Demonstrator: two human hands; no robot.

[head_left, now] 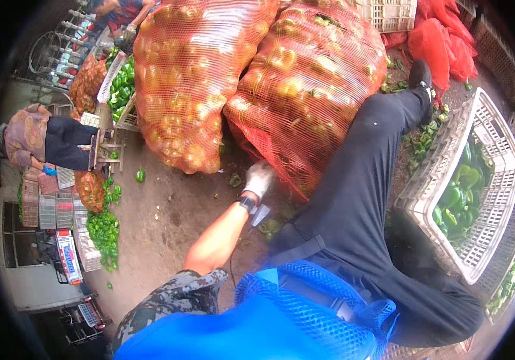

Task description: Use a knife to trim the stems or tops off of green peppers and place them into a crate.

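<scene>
the gloved left hand (260, 180) seems busy at the near edge of the right mesh bag (308, 81); can't tell if its fingers grip; next probably wants steady hold.

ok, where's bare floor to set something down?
Roomiest: the brown floor left of the left forearm, bordered by the left mesh sack above and the green pepper pile leftward; one loose pepper lies near that sack. Crowded: between the right mesh sack and left hand; also leafy scraps between the leg and pepper crate.
</scene>
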